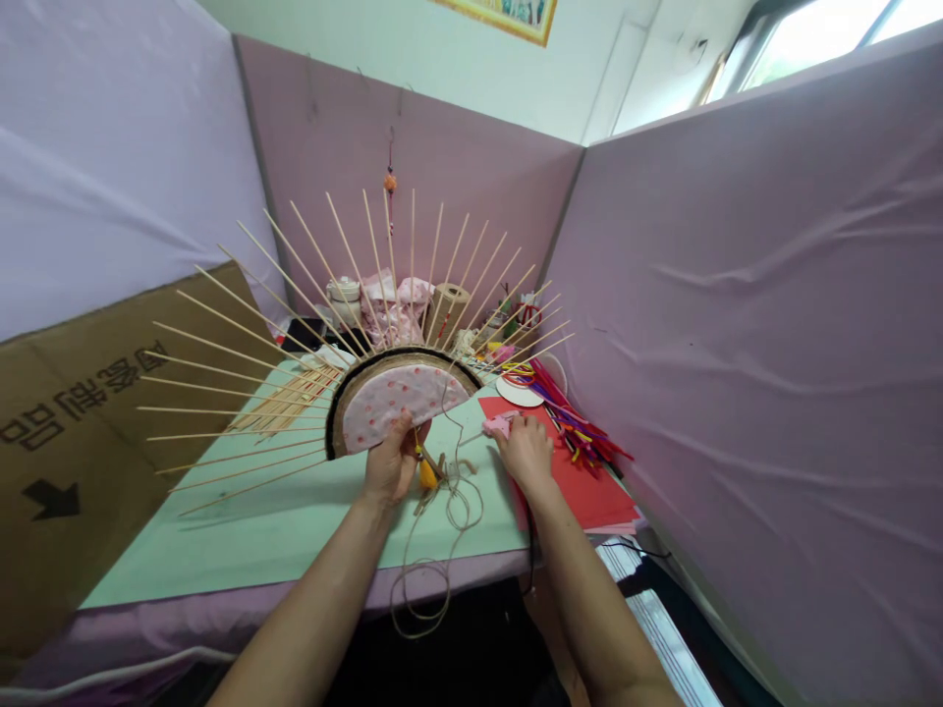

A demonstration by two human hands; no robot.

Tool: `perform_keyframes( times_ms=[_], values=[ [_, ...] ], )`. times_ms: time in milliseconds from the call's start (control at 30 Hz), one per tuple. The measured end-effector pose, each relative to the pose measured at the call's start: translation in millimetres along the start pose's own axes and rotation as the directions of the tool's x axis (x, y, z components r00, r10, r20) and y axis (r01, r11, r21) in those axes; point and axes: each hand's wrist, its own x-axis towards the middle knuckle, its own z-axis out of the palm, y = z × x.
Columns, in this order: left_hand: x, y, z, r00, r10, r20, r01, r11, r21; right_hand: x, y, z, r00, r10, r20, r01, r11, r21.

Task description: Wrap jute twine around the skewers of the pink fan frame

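Note:
My left hand grips the lower edge of a half-round fan piece, its thumb on the pale dotted cloth. Brown and black bands edge the cloth, and thin wooden sticks fan out from the rim. A yellow tassel and loops of thin twine hang beside that hand. Over at the red paper, my right hand has its fingers curled on a small pink tool, seemingly a glue gun, mostly covered by the fingers. A dark cord runs down near the right wrist.
Loose sticks lie on the green tabletop at left. Red paper sheets, coloured fuzzy stems and a white disc are at right. A twine roll stands behind. Cardboard leans at left.

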Motion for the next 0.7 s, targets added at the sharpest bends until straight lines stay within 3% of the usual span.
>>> perform_keyframes(
  times_ms=[67, 167, 233, 333, 433, 500, 600, 700],
  values=[
    [-0.2, -0.2, 0.3, 1.0, 0.011, 0.013, -0.011, 1.0, -0.01, -5.5, -5.6, -10.9, 0.993, -0.074, -0.087, 0.092, 0.971, 0.222],
    [-1.4, -0.2, 1.4, 1.0, 0.021, 0.023, -0.021, 1.0, 0.009, -16.9, -21.9, -19.8, 0.97, -0.172, -0.172, 0.242, 0.732, 0.636],
    [-2.4, -0.2, 2.5, 0.999, 0.033, 0.026, -0.034, 0.999, 0.038, -24.9, -36.0, -17.5, 0.962, -0.247, -0.118, 0.244, 0.58, 0.777],
    [-3.6, -1.4, 4.1, 0.998, 0.059, 0.017, -0.06, 0.995, 0.082, -33.5, -53.1, -13.0, 0.916, -0.393, 0.078, 0.132, 0.48, 0.867],
    [-4.5, -5.0, 5.0, 0.994, 0.105, -0.007, -0.103, 0.988, 0.116, -31.6, -58.0, -28.9, 0.871, -0.45, 0.198, 0.069, 0.511, 0.857],
    [-5.1, -8.0, 5.0, 0.988, 0.152, -0.025, -0.147, 0.978, 0.151, -19.5, -56.8, -53.9, 0.882, -0.445, 0.158, 0.145, 0.573, 0.807],
    [-5.6, -12.2, 3.3, 0.981, 0.191, -0.041, -0.177, 0.957, 0.231, 16.9, -59.3, -97.0, 0.884, -0.455, 0.11, 0.243, 0.648, 0.722],
    [-5.6, -15.3, 0.9, 0.983, 0.177, -0.058, -0.152, 0.943, 0.295, 63.0, -74.4, -124.7, 0.894, -0.42, 0.158, 0.2, 0.689, 0.697]
  ],
)
